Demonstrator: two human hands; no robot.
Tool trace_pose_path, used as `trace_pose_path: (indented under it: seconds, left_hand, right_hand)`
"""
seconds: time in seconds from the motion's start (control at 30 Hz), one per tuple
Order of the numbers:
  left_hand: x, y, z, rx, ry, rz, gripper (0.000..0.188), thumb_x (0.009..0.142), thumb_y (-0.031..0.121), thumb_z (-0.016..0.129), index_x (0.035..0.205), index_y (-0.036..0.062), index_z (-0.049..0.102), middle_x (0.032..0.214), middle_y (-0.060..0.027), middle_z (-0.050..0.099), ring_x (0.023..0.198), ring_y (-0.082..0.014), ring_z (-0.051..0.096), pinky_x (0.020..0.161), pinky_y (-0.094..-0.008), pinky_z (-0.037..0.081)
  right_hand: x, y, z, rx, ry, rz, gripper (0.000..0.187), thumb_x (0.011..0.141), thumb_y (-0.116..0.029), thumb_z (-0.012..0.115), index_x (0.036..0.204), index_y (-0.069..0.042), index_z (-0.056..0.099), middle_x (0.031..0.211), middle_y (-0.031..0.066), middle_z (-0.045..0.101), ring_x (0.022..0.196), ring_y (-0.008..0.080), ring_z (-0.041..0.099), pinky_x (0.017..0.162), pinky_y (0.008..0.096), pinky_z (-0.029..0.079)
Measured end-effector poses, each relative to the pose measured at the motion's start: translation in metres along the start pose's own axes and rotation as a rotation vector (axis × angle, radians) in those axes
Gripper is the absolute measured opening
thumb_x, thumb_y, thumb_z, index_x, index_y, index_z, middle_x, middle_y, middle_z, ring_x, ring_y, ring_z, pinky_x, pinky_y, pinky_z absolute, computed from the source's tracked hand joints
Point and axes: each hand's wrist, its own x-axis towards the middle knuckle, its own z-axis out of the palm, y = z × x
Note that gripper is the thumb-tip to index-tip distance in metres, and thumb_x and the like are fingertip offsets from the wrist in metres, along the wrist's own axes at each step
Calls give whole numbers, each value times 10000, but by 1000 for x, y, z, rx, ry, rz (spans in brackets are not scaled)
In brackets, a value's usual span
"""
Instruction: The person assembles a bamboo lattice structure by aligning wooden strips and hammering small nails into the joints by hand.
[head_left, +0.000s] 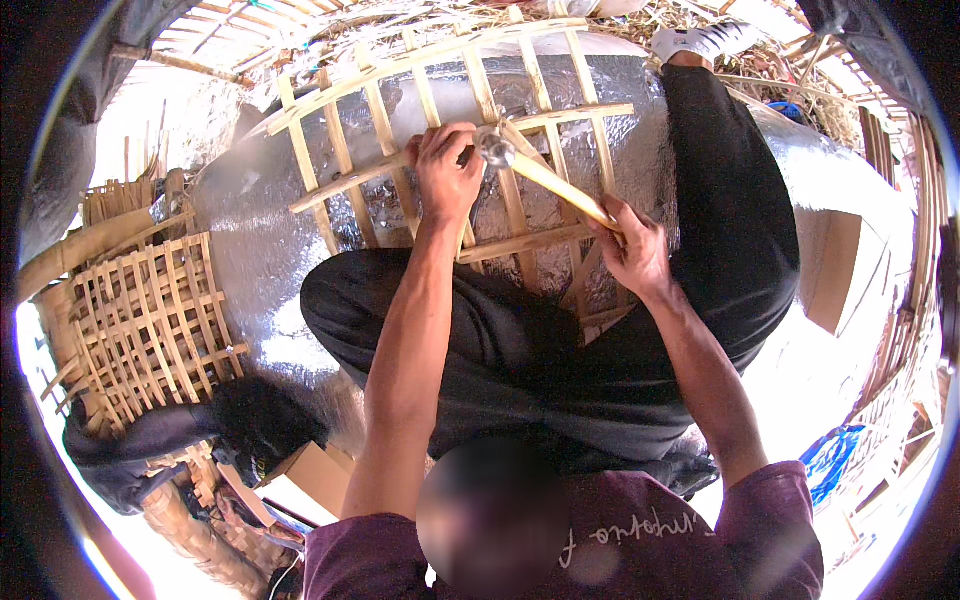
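Observation:
A lattice of pale bamboo slats (480, 85) lies in front of me over a silver foil sheet (250, 235), its near part between my bent legs. In my right hand (635, 248) is a hammer (560, 187), gripped near the end of its light wooden handle. The shiny hammer head is over a slat crossing in the middle of the lattice, close beside my left hand (447, 165). My left fingers are curled in a pinch at that crossing; whatever is between them is hidden.
To the left are a finer woven bamboo panel (150, 325) and a dark cloth (150, 450). A cardboard piece (832, 270) and crumpled blue plastic (832, 465) lie to the right. Loose straw (800, 80) spreads along the far side, near my white shoe (705, 42).

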Motion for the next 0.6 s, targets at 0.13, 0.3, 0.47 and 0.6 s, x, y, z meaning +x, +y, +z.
trace_pose_path:
  seconds: [0.13, 0.3, 0.47, 0.6]
  left_hand:
    - [-1, -4, 4, 16, 9, 36, 176, 689, 100, 740, 849, 144, 681, 902, 45, 655, 858, -212, 594, 833, -381, 367]
    - [0, -4, 2, -15, 11, 76, 148, 725, 105, 788, 808, 106, 665, 870, -2, 667, 812, -223, 617, 785, -361, 410]
    - [4, 2, 0, -19, 18, 66, 169, 694, 82, 798, 813, 120, 684, 876, -1, 670, 801, -218, 618, 764, -351, 420]
    - [-2, -12, 1, -44, 19, 40, 156, 698, 60, 794, 821, 112, 713, 877, -19, 676, 806, -217, 624, 739, -330, 448]
  right_hand:
    - [0, -1, -1, -52, -41, -40, 402, 756, -40, 697, 1143, -60, 591, 969, 142, 678, 800, 340, 682, 672, 397, 570]
    - [-2, 6, 3, -84, -58, -27, 418, 756, -58, 702, 1160, -74, 596, 975, 147, 678, 812, 347, 682, 678, 398, 574]
    - [-2, -3, 2, -36, -43, -11, 298, 815, -30, 691, 1093, -28, 583, 840, 155, 657, 652, 292, 681, 549, 352, 536]
    - [6, -7, 3, -68, -20, -64, 330, 798, -31, 684, 1113, -42, 587, 846, 143, 657, 664, 280, 668, 566, 347, 534]
